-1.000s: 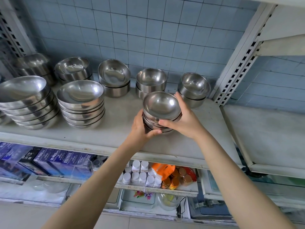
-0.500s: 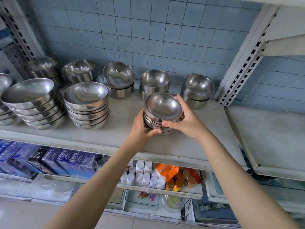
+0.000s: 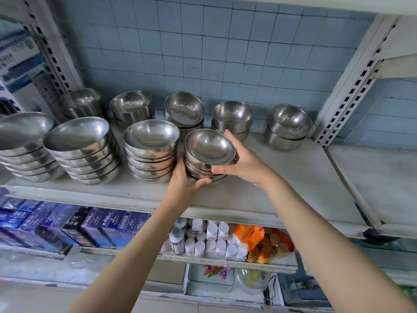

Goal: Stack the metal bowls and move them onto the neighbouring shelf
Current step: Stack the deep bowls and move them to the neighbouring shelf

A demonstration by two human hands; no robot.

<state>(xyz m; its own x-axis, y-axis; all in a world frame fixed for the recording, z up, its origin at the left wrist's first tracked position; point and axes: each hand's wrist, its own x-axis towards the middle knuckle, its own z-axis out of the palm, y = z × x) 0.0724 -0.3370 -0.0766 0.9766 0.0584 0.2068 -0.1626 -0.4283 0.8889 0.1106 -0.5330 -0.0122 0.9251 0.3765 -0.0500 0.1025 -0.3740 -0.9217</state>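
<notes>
A short stack of small metal bowls (image 3: 208, 147) sits between both my hands near the middle of the white shelf (image 3: 293, 184). My left hand (image 3: 184, 180) cups its lower left side, thumb under the front. My right hand (image 3: 244, 164) wraps the right side, fingers behind the rim. Whether the stack rests on the shelf or is lifted off it I cannot tell. Taller stacks of wider bowls (image 3: 150, 150) stand just left of it. The neighbouring shelf (image 3: 379, 181) lies to the right, past a slotted upright (image 3: 352, 86).
Pairs of bowls line the back by the tiled wall, among them one pair (image 3: 232, 118) and another at far right (image 3: 288, 127). More stacks (image 3: 83, 150) fill the left. Below are blue boxes (image 3: 56, 224), white bottles (image 3: 207, 238) and an orange packet (image 3: 248, 233).
The small stack, held in both hands, now sits much closer to the tall stack on its left. The view has swung left and down a little, showing more of the left-hand stacks.
</notes>
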